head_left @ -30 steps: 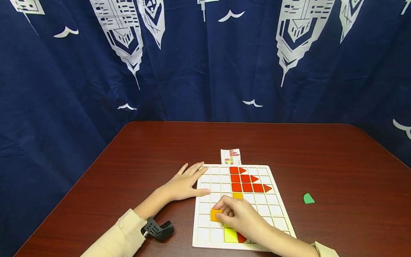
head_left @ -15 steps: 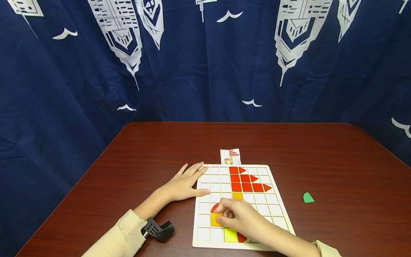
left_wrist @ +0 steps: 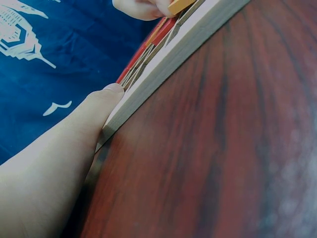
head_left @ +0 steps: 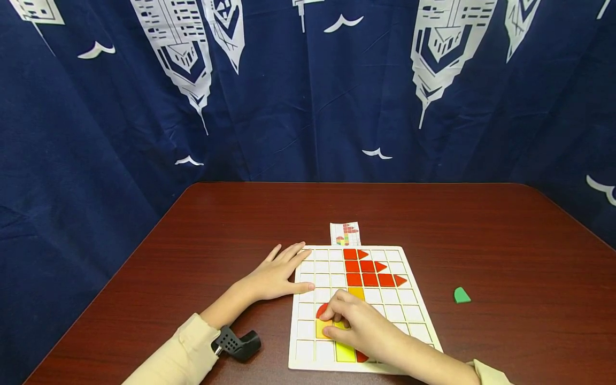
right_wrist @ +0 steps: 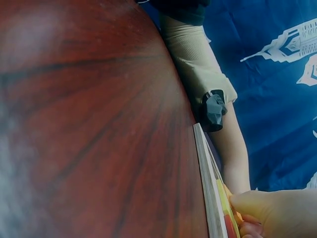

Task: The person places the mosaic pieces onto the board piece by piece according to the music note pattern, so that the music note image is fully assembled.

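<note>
My right hand [head_left: 353, 321] is over the lower left part of the white gridded board [head_left: 300, 353], thumb and index finger pinching an orange square tile [head_left: 321, 329]. In the left wrist view the orange tile [left_wrist: 179, 6] shows at the fingertips, at the board's edge. A red curved tile [head_left: 322, 309] sits just above it, partly behind the index finger. Yellow tiles [head_left: 345, 352] and a red tile [head_left: 361, 356] lie beside and below, some covered by the hand. My left hand [head_left: 276, 275] lies flat with spread fingers on the board's upper left edge.
Rows of red tiles [head_left: 369, 279] and another orange tile [head_left: 356, 293] occupy the board's upper part. Behind it lies a small printed card [head_left: 345, 234]. One green rounded piece [head_left: 462, 295] rests on the brown table [head_left: 505, 240] to the right. A blue curtain [head_left: 289, 107] hangs behind.
The right hand has brought the orange tile slightly down into the cell below the red curved tile, which has come into view. Its fingers have shifted slightly. The left hand stays put.
</note>
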`<state>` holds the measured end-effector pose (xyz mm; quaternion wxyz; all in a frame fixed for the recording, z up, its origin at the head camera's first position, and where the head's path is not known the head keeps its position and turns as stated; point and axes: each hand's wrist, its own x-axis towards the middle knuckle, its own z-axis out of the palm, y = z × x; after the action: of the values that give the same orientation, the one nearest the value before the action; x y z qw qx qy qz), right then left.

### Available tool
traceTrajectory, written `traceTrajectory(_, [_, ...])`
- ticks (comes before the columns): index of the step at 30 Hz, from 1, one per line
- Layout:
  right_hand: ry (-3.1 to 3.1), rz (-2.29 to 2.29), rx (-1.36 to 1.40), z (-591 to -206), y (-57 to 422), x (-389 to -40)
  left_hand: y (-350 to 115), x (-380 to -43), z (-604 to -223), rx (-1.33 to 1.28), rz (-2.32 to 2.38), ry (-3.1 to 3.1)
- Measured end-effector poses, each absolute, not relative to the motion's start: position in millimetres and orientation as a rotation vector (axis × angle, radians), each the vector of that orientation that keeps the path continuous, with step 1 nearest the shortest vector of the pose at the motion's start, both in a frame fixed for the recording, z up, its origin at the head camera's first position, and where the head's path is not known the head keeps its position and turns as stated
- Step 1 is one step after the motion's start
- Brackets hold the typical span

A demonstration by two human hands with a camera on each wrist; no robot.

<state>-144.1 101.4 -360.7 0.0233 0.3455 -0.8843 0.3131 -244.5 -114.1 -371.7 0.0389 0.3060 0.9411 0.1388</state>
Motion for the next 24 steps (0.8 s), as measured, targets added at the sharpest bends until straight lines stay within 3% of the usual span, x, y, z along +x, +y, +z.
traceTrajectory(15, [-2.734,0.651,1.170,-345.5,116.2,-138.3,-114.7,-243.2,-373.5,0.945,0.444,2.871])
traceTrajectory(24, [-2.718,0.673,0.977,-328.8,155.7,-142.5,-115.2,-244.8,-371.2,0.943,0.423,2.870])
